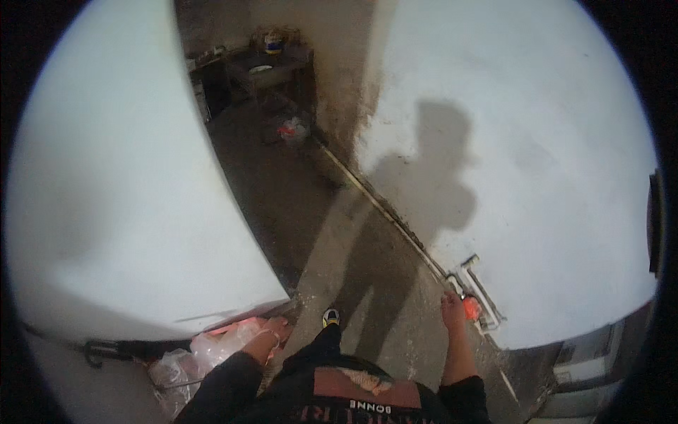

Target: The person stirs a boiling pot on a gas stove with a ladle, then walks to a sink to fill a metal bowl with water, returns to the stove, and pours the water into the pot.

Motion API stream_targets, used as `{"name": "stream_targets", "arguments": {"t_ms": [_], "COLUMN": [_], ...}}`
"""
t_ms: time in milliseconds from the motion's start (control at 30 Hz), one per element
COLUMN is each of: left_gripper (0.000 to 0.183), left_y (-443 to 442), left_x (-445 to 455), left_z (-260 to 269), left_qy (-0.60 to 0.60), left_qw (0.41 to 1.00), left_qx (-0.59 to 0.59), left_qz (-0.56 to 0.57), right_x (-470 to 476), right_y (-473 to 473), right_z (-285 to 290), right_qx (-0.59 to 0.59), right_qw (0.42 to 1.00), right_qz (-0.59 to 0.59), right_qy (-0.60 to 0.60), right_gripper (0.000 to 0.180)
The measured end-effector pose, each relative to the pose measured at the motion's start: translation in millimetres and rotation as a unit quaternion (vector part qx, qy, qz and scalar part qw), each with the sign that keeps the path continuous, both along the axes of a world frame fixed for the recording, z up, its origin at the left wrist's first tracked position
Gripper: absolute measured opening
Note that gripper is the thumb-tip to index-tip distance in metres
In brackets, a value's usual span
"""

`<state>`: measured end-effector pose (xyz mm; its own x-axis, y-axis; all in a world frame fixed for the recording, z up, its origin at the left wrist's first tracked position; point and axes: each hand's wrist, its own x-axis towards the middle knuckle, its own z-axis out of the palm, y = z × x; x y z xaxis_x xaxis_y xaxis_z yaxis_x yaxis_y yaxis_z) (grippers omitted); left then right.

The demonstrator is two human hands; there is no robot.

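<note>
My left hand (277,329) is low and left of my body, right beside clear plastic bags (233,342). Whether its fingers touch the plastic is too blurred to tell. On the other side, my right hand (452,308) hangs near the foot of the white wall (535,222), its fingers partly curled. An orange-red object (472,308) shows just to its right, in front of white pipes (481,291); contact with the hand cannot be made out. One shoe (331,317) is visible on the concrete floor (394,328).
A white partition wall (143,201) borders the left side of a dim passage. Along the right wall's base runs a thin pipe (371,196). Farther in stand a dark table (270,69) with items on it and a bagged bin (293,130). Pale boxy objects (582,371) sit lower right.
</note>
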<state>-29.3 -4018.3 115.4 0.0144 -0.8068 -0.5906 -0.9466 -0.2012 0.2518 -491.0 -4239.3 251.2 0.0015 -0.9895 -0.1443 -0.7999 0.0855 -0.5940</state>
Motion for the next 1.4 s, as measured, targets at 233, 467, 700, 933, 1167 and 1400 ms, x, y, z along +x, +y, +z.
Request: {"name": "stream_targets", "arguments": {"t_ms": [233, 467, 700, 933, 1167, 1400], "left_gripper": [0.042, 0.054, 0.038, 0.042, 0.044, 0.034], "left_y": [-343.2, -607.4, -479.4, -366.3, -604.5, -748.1], "left_x": [74.7, 202.5, 418.7, 586.0, 843.3, 1169.6], "left_z": [90.6, 176.5, 71.5, 3.5, 71.2, 138.5], "left_qy": [0.140, 0.178, 0.123, 0.058, 0.047, 0.033], "left_qw": [0.966, 0.970, 0.930, 0.765, 0.897, 0.767], "left_qx": [-0.008, -0.115, -0.316, 0.151, -0.128, -0.263], "left_qz": [0.217, 0.118, 0.138, 0.623, 0.420, 0.584], "right_x": [106.3, 166.9, 426.1, 895.2, 1117.6, 1330.0], "right_y": [-131.6, -350.8, -765.8, -922.8, -917.5, -1017.3], "right_z": [-75.7, -162.4, -109.8, 29.6, -14.9, 21.2], "right_qx": [0.332, 0.396, -0.045, -0.115, 0.061, -0.010], "right_qw": [0.924, 0.879, 0.917, 0.944, 0.939, 0.952], "right_qz": [0.115, 0.173, 0.285, 0.294, 0.295, 0.221], "right_qy": [0.148, 0.203, 0.275, 0.101, -0.168, -0.214], "right_gripper": [0.037, 0.048, 0.055, 0.028, 0.032, 0.031]}}
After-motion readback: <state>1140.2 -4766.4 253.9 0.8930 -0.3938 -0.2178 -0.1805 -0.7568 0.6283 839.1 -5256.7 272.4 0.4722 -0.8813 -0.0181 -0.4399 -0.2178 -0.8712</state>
